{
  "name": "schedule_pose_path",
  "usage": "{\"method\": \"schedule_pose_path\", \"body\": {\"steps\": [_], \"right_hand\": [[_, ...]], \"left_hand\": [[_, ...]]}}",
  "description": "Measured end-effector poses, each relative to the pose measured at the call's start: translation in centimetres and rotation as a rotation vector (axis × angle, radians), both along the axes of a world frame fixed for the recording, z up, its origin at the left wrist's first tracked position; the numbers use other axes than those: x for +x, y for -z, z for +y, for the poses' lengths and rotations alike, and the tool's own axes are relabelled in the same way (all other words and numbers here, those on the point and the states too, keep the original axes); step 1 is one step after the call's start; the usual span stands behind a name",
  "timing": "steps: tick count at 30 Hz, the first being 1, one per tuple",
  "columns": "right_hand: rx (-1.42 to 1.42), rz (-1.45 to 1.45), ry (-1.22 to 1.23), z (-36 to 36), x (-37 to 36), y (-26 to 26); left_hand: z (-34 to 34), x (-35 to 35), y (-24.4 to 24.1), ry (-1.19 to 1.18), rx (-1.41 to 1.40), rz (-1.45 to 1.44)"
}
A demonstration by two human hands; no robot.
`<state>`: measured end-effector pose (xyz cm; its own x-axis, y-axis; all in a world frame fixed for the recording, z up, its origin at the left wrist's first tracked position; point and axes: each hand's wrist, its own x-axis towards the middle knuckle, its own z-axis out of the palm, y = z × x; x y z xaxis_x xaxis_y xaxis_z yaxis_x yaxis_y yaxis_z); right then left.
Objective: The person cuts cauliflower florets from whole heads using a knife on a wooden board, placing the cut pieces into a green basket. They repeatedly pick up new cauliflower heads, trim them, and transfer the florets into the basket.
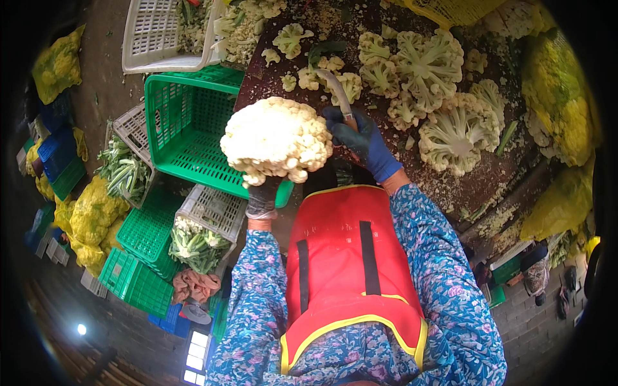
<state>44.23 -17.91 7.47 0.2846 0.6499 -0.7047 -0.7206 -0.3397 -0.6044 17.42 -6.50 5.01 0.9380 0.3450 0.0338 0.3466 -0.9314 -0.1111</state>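
A large cauliflower head point(277, 137) rests on my left hand point(263, 200), which is gloved and grips it from below; most of the fingers are hidden by the curds. My right hand point(362, 140), in a blue glove, is closed around the handle of a curved knife point(340, 91). The blade points away from me, over small florets on the dark red tabletop point(275, 87). To the right of that hand lie cut cauliflower pieces, among them a big one point(458, 132) with its stem side up. An open green plastic crate point(193, 130) stands beside and behind the held head.
A white crate point(164, 36) with cauliflower scraps stands at the upper left. Stacked green crates point(149, 231), a crate of leafy trimmings point(198, 243) and yellow mesh sacks point(96, 212) fill the left. More mesh sacks point(560, 96) line the right. A person point(535, 270) is at the far right.
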Motion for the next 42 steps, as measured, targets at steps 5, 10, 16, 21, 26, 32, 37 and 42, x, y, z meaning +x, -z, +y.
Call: {"method": "schedule_pose_path", "body": {"steps": [5,10,16,21,26,32,37,42], "right_hand": [[0.014,-0.452,-0.395,0.4,2.5,1.4],[0.116,-0.791,-0.076,2.3,7.7,-0.5],[-0.120,-0.383,-0.136,0.5,11.1,-12.3],[-0.122,-0.667,-0.483,-3.1,6.4,-15.7],[-0.220,-0.973,-0.622,-1.7,5.1,-15.5],[-0.139,-1.073,-0.655,-0.2,6.0,-14.7],[-0.279,-1.109,-0.827,1.6,6.5,-13.7],[-0.409,-1.100,-0.934,1.2,6.7,-12.8]], "left_hand": [[0.8,-2.1,-1.3,-0.096,-0.256,0.019],[0.7,4.0,-4.0,-0.118,-0.310,0.187],[1.7,15.9,-9.7,-0.977,-1.112,-0.313],[2.9,17.8,-11.2,-0.882,-1.217,-0.392],[3.0,18.2,-11.1,-0.822,-1.077,-0.295],[2.7,19.1,-11.6,-0.813,-1.028,-0.270],[1.2,19.2,-11.6,-0.766,-0.848,-0.154],[0.1,19.9,-12.2,-0.793,-0.834,-0.143]]}}
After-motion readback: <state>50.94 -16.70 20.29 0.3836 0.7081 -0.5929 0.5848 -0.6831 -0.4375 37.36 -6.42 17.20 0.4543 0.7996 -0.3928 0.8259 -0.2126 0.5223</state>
